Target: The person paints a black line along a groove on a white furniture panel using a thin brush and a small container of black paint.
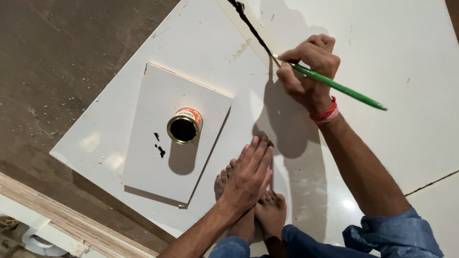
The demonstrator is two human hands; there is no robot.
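Brush (334, 86) sits in your right hand (308, 71): fingers pinched shut around the green handle near the ferrule, tip down on the seam of the big white panel (382, 38). Black line (251, 28) runs along that seam from the bristles toward the top edge. Red band (325, 114) on that wrist.

Your left hand (248, 177) is flat, fingers spread and holding nothing, resting over your bare feet (267, 210) on the panel.

Small paint tin (184, 126), lid off, dark inside, stands upright on a smaller white board (162, 162) left of your left hand, well apart from the brush. Black drips (159, 148) on that board just beside the tin. Plywood edge (62, 220) at lower left.
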